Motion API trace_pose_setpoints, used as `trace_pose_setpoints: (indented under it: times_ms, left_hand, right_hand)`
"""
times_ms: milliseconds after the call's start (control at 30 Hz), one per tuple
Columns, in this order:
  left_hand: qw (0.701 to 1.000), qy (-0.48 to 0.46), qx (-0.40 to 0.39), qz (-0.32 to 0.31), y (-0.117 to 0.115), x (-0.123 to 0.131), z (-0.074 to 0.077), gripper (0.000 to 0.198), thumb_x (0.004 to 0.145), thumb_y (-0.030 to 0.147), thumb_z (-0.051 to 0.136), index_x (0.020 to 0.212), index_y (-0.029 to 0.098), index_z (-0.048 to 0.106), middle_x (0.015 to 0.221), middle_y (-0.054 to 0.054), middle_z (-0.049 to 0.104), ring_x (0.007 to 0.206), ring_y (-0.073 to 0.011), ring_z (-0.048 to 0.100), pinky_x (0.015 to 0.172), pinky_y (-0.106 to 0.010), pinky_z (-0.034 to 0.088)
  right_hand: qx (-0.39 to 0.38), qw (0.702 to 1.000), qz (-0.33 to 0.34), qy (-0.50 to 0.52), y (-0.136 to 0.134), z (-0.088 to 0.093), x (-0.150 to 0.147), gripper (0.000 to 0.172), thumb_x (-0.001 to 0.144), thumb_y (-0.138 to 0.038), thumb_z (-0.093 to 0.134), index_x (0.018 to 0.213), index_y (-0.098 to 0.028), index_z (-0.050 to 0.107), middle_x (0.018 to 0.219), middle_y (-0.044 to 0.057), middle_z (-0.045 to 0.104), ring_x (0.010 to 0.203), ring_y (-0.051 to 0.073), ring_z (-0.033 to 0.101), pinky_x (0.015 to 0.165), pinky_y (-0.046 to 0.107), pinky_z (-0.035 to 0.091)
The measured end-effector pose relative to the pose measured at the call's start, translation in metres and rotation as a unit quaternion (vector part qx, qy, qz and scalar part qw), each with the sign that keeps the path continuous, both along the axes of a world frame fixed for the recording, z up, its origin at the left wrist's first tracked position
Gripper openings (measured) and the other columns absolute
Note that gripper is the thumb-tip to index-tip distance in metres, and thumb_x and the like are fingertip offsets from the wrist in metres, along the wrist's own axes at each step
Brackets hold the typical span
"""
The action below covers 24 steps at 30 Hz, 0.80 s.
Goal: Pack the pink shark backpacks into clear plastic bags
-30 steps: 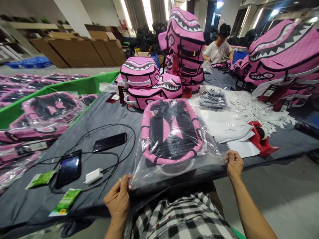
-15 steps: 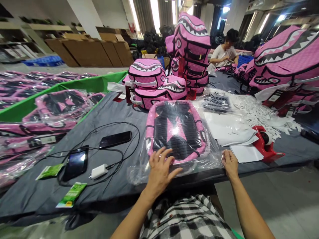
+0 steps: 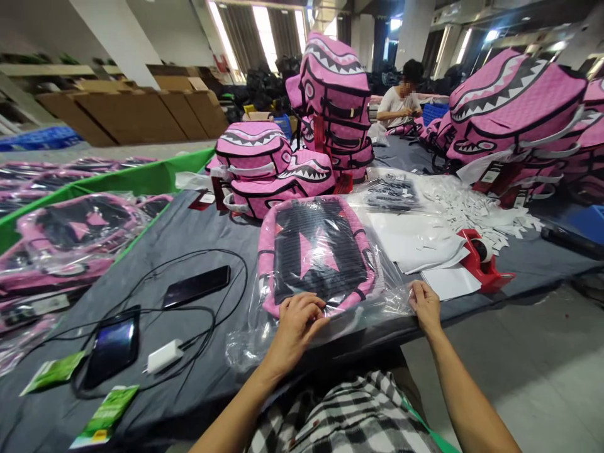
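Note:
A pink and black backpack [image 3: 283, 264] lies flat before me inside a clear plastic bag [image 3: 384, 302], its black ribbed panel with pink shapes facing up. The bag's loose end spreads along the table's front edge. My left hand [image 3: 297, 324] rests at the backpack's near edge, fingers drawn together and thumb bent in on the film. At the bag's right corner, my right hand [image 3: 425, 306] pinches the plastic between thumb and fingers.
Stacked pink backpacks [image 3: 335, 94] stand behind, more [image 3: 514, 107] at right. A red tape dispenser [image 3: 493, 274] and white papers [image 3: 453, 281] lie right. Phones [image 3: 197, 287], a charger [image 3: 164, 355] and cables are left. A green-walled bin [image 3: 189, 165] holds bagged backpacks. A person [image 3: 399, 104] sits beyond.
My left hand's spread fingers have drawn in at the backpack's near edge. My right hand keeps its pinch on the bag's corner. The whole view has shifted a little to the right.

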State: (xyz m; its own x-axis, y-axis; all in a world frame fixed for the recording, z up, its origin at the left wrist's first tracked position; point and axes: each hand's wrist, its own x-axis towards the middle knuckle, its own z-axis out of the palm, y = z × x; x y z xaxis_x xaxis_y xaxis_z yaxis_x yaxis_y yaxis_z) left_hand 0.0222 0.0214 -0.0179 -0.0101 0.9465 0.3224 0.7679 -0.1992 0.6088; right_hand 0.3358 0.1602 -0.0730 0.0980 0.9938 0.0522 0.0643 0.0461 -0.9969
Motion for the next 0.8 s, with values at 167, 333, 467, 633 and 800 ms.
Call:
trace_pose_setpoints:
  times_ms: [167,333,467,633,800]
  left_hand:
    - [0.987,-0.115,-0.11,0.014,0.019,-0.006,0.007,0.022,0.08,0.034,0.069,0.064,0.022,0.061,0.091,-0.004,0.074,0.092,-0.0234,0.063,0.09,-0.041,0.042]
    - [0.975,-0.114,-0.189,-0.006,0.029,-0.01,0.018,0.024,0.074,0.04,0.069,0.061,0.022,0.061,0.073,-0.002,0.07,0.076,-0.021,0.06,0.076,-0.034,0.043]
    - [0.973,-0.121,-0.199,-0.003,0.031,-0.012,0.02,0.023,0.071,0.044,0.07,0.064,0.022,0.065,0.074,-0.002,0.071,0.075,-0.0212,0.06,0.073,-0.033,0.042]
    - [0.961,-0.187,-0.204,-0.022,0.031,-0.013,0.017,0.029,0.068,0.049,0.072,0.061,0.022,0.064,0.078,-0.004,0.073,0.079,-0.0226,0.062,0.072,-0.032,0.044]
    - [0.957,-0.194,-0.215,0.002,0.031,-0.012,0.012,0.03,0.066,0.049,0.072,0.061,0.021,0.063,0.072,-0.003,0.069,0.069,-0.0193,0.059,0.066,-0.03,0.043]
  right_hand:
    - [-0.01,0.999,-0.016,0.032,0.002,0.0,-0.003,0.062,0.065,-0.082,0.069,0.074,-0.022,0.062,0.058,-0.004,0.046,0.047,0.01,0.036,0.038,0.022,0.028]
    - [-0.027,0.999,-0.013,0.018,0.01,-0.001,-0.005,0.062,0.059,-0.079,0.076,0.072,-0.021,0.062,0.054,-0.005,0.048,0.042,0.009,0.036,0.037,0.023,0.029]
    - [-0.028,1.0,-0.011,0.005,0.008,0.008,0.006,0.061,0.057,-0.077,0.079,0.074,-0.02,0.062,0.056,-0.003,0.055,0.04,0.01,0.039,0.035,0.024,0.029]
    - [-0.013,0.999,0.005,-0.034,0.001,0.026,0.047,0.059,0.06,-0.075,0.081,0.08,-0.021,0.067,0.071,0.003,0.069,0.057,0.018,0.062,0.05,0.029,0.051]
    - [0.056,0.973,-0.098,-0.203,0.021,0.055,0.134,0.06,0.065,-0.077,0.073,0.084,-0.021,0.069,0.07,0.005,0.067,0.061,0.021,0.065,0.054,0.031,0.051]
